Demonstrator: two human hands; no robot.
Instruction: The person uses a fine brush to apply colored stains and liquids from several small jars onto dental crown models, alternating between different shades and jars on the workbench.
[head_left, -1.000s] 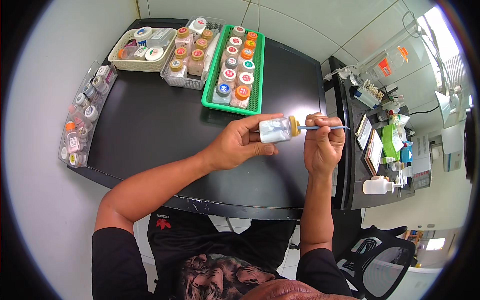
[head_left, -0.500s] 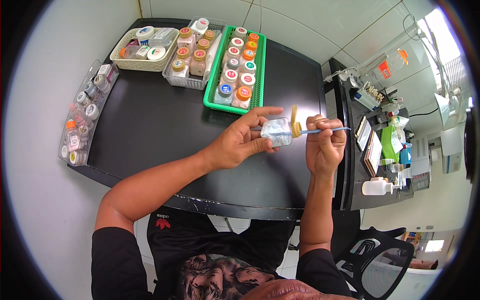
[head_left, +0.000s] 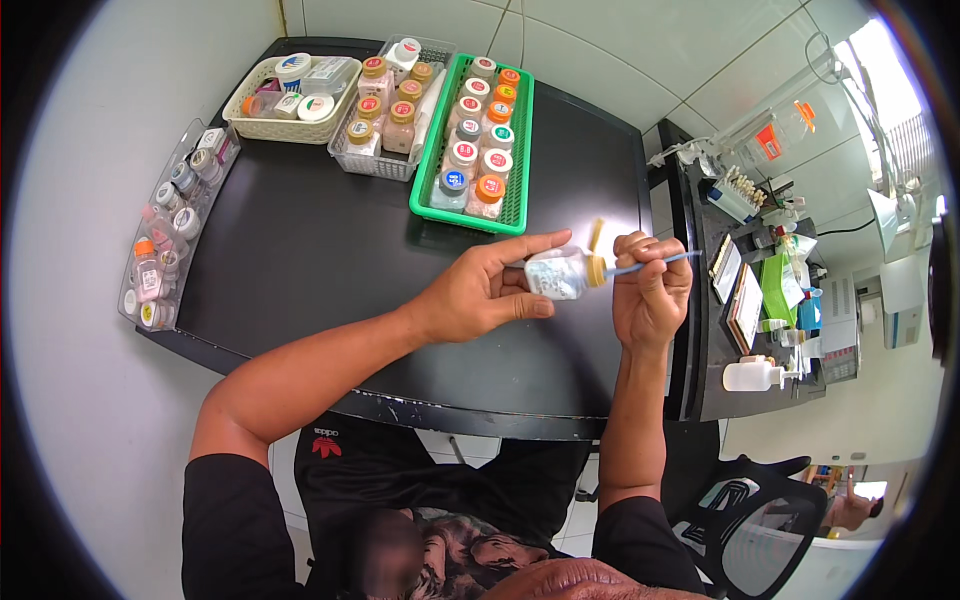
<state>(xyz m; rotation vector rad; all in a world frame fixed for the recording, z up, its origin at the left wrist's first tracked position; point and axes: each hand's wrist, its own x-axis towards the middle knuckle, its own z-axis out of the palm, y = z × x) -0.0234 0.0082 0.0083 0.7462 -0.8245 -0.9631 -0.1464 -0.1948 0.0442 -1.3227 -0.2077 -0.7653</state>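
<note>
My left hand [head_left: 468, 297] is closed on a small clear bottle [head_left: 555, 276], thumb on the near side and index finger stretched along the far side. The bottle lies on its side above the black table, mouth to the right, with pale powder or flakes inside. Its gold flip cap [head_left: 597, 236] stands open. A thin blue stick [head_left: 622, 270] is pinched in my right hand [head_left: 650, 300], close to the bottle's mouth. The stick's tip is at or inside the mouth; how deep it reaches cannot be made out.
A green basket [head_left: 424, 207] of capped bottles stands beyond my hands. Left of it are a clear basket [head_left: 372, 168] and a cream basket [head_left: 290, 131] of jars. A clear tray [head_left: 172, 300] of bottles lines the left edge. A side counter [head_left: 700, 395] with a white pump bottle [head_left: 750, 376] is at right.
The bottle has turned and tilted slightly in my left hand, its mouth shifting a little down and right. Less of the stick shows inside it. A person's arm appears at the lower right background.
</note>
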